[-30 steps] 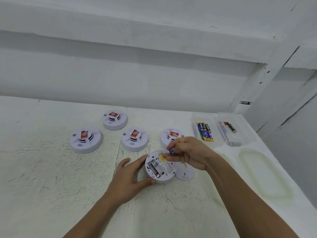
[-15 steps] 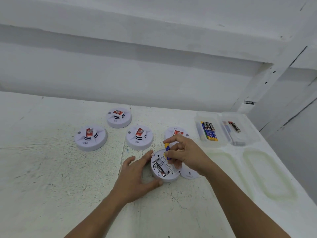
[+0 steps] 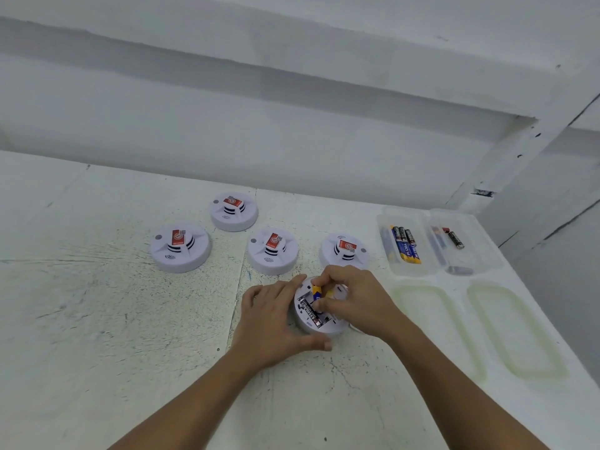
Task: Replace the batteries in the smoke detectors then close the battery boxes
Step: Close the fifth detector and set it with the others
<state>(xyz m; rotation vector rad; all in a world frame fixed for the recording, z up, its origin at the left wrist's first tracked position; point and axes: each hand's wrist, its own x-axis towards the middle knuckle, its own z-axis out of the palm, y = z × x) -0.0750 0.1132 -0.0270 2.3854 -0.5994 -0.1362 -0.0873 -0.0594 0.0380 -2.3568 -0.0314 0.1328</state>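
Battery: a yellow-and-blue battery [image 3: 317, 291], pinched over the open bay of the upturned detector [image 3: 324, 329] at the near middle of the bench [image 3: 97, 319].
Its axis: yellow end far, blue end near and dipping towards the bay. It looks tilted, not yet flat.
Bay: a black cell [image 3: 311, 315] lies seated on the left side, running far-left to near-right. The free slot is just right of it and mostly hidden under my fingers.
Key relation: the battery sits just beside the black cell and roughly parallel to it, so I judge the slot to be straight below my pinch, not off to a side.
Right grip [image 3: 357, 297]: fingers curled, pinching the battery from above. This is the hand on the job.
Left grip [image 3: 272, 319]: wrapped round the detector's left rim, thumb along the near edge and forefinger over the far edge, steadying it.
Coming move: I judge it to be laying the battery flat and pressing it into the slot. I cannot read the polarity marks from here.
Risk: a tilted battery may ride up on the contact or pop out.
Others: four detectors sit face up farther back [image 3: 180, 246] [image 3: 233, 211] [image 3: 272, 250] [image 3: 344, 251].
Spares: batteries [image 3: 406, 245] in a clear tray [image 3: 386, 222] at the far right.
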